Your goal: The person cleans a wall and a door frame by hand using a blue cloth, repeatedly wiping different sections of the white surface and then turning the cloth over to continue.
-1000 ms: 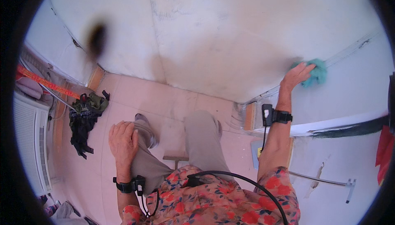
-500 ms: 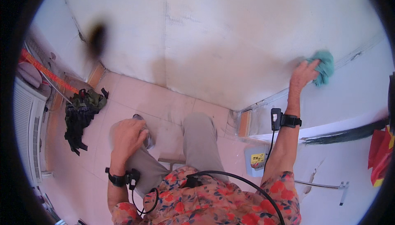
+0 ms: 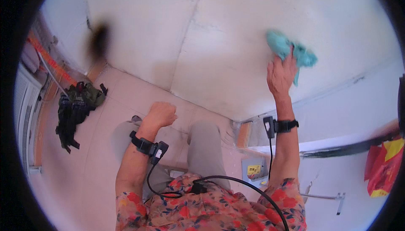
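Note:
My right hand (image 3: 282, 77) reaches up to the white wall (image 3: 228, 53), its fingers pressed on a crumpled teal cloth (image 3: 282, 45). Part of the cloth bunches beyond the fingertips and a loose end hangs beside them. Over my lap, above the knees, my left hand (image 3: 161, 113) is held with its fingers curled in, and nothing shows in it. Each wrist carries a black strap with a small device and a cable.
A mop with dark cloth strips (image 3: 76, 108) leans at the left, near a white vented unit (image 3: 26, 117). To the right are a grey plastic tray (image 3: 253, 169), a metal rod (image 3: 322, 196) and a red and yellow bag (image 3: 384, 165). Pink tiles (image 3: 114, 146) cover the floor.
My right hand has slid the cloth leftward across the wall, away from the corner at the right. My left hand has lifted off my knee and moved right, its fingers now curled.

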{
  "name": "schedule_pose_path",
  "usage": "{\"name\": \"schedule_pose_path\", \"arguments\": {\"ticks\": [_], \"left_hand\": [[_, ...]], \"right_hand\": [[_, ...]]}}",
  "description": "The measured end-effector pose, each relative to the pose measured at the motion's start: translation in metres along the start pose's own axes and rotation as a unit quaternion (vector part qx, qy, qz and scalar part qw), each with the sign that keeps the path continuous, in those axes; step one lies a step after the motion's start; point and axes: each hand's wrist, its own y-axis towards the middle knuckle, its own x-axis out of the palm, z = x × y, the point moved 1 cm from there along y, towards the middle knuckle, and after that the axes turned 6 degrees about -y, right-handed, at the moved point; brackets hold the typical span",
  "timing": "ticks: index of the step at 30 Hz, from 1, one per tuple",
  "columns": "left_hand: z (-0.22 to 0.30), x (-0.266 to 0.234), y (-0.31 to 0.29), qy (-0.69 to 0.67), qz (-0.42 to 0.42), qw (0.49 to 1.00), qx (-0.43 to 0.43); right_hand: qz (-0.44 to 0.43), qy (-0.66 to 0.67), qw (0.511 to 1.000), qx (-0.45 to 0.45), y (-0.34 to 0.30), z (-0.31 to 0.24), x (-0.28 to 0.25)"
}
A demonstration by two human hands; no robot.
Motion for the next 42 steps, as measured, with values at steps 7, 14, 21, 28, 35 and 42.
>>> {"name": "schedule_pose_path", "arguments": {"ticks": [7,14,21,28,35,42], "left_hand": [[-0.012,-0.001,-0.016,-0.061,0.104,0.992,0.029],[-0.016,-0.005,-0.008,-0.036,0.094,0.995,0.016],[-0.015,-0.006,-0.004,-0.054,0.109,0.993,0.012],[-0.018,-0.004,-0.015,-0.048,0.108,0.993,-0.021],[-0.023,-0.002,-0.005,-0.069,0.083,0.994,-0.015],[-0.009,-0.021,-0.01,-0.053,0.086,0.995,-0.006]], "right_hand": [[0.162,0.004,0.969,0.186,0.003,0.066,0.016],[0.133,-0.011,0.988,0.081,0.1,0.002,-0.005],[-0.086,0.02,0.987,-0.138,0.029,-0.081,0.019],[0.08,-0.067,0.994,0.037,0.066,0.004,0.007],[0.197,-0.119,0.972,-0.048,0.174,-0.077,-0.007],[0.022,0.054,0.969,-0.241,0.093,-0.184,0.03]]}}
